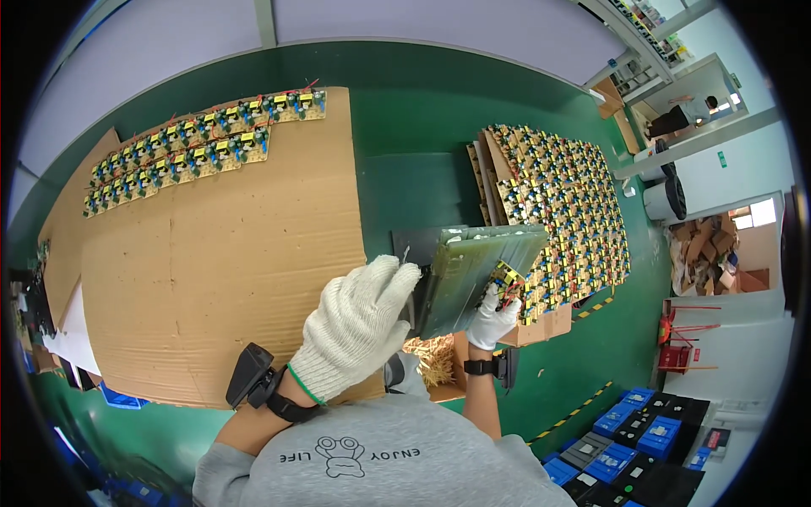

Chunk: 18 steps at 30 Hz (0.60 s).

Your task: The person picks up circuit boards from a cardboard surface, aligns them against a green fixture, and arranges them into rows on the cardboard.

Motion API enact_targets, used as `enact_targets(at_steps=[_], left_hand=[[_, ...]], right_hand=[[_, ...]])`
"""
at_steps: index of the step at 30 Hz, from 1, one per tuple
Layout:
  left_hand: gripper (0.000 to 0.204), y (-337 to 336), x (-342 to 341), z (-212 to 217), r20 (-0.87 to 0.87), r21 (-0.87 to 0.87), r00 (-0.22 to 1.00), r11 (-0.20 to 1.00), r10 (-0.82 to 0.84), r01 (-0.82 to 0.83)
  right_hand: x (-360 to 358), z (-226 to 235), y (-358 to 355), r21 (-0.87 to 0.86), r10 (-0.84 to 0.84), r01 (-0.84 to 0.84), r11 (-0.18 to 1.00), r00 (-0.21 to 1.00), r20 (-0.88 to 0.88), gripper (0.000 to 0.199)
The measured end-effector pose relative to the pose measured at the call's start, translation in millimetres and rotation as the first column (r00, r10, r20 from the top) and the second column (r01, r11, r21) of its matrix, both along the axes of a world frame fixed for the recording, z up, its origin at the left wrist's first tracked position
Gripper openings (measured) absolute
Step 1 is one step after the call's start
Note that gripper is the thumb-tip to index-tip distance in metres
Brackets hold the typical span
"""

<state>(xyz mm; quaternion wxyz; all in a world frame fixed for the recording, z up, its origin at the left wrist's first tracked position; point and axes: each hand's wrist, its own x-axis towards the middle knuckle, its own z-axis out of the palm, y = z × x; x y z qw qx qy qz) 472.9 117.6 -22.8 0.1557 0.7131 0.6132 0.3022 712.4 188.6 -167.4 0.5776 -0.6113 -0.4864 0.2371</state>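
A green circuit board panel (477,275) is held tilted on edge above the green table. My left hand (359,325), in a white knit glove, grips its left side. My right hand (492,319), also gloved, holds its lower right corner next to the components (507,277) on it. To the right lies a large stack of populated boards (562,215) on cardboard layers. On the left, a big cardboard sheet (211,262) carries two rows of populated boards (198,144) along its far edge.
The green table (405,127) runs under everything. Blue and black bins (638,444) stand on the floor at lower right. A grey cylinder (663,198) and cardboard scraps (701,249) sit at the right. A person is at a far desk (688,110).
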Motion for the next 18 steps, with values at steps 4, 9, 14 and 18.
enact_targets(at_steps=[4,9,14,18], left_hand=[[0.071,0,1,-1,-0.02,0.003,1.0,1.0,0.0,0.0],[0.07,-1,-1,0,-0.03,0.011,0.999,1.0,-0.026,0.026],[0.067,-4,-4,-3,-0.013,0.051,0.999,0.998,-0.044,0.045],[0.066,-4,-6,-1,0.022,0.063,0.997,0.995,-0.076,0.075]], right_hand=[[8,2,0,-0.02,0.068,-0.068,0.998,0.998,0.009,0.024],[17,-1,1,-0.054,0.117,-0.116,0.992,0.993,0.019,0.027],[23,-2,2,-0.052,0.13,-0.126,0.991,0.988,0.083,0.025],[23,-3,7,-0.007,0.085,-0.085,0.996,0.992,0.093,0.017]])
